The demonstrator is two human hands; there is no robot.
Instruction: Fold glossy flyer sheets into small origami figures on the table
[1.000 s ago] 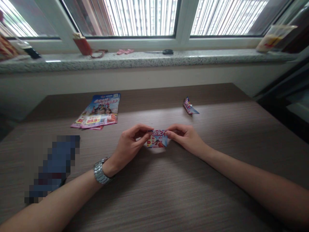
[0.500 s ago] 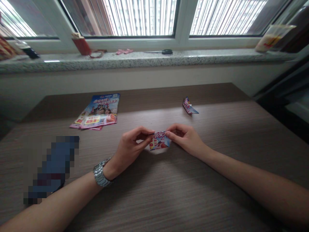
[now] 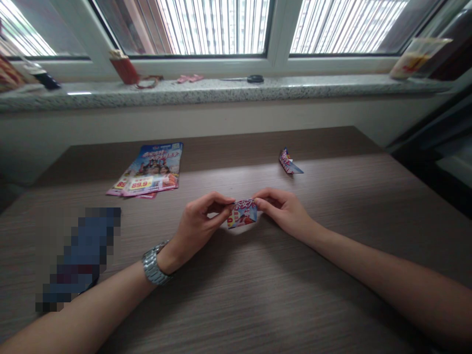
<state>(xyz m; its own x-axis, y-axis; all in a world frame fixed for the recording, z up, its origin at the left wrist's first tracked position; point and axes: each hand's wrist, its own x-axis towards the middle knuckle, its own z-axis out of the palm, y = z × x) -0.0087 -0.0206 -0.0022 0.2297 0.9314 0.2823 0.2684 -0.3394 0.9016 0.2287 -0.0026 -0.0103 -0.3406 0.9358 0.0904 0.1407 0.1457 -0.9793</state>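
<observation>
A small folded paper flyer [image 3: 243, 215], printed in blue, red and yellow, is held just above the table between my two hands. My left hand [image 3: 201, 221], with a metal watch [image 3: 155, 263] on its wrist, pinches the flyer's left edge between thumb and fingers. At its upper right corner, my right hand [image 3: 282, 209] is closed in a pinch on the paper. Beyond my right hand stands another folded paper piece [image 3: 288, 162] with similar print, bent into an angular shape.
A stack of printed flyers [image 3: 153, 169] lies at the table's [image 3: 221, 305] back left. Nearer, a blurred-out dark blue object [image 3: 83, 255] rests beside my left forearm. On the stone windowsill [image 3: 206, 92] are scissors [image 3: 254, 78], pink items [image 3: 190, 78], a red case [image 3: 125, 67] and a plastic cup [image 3: 416, 58].
The folded flyer has shifted slightly left, and my right thumb sits a little farther out on its corner. My left hand has barely moved.
</observation>
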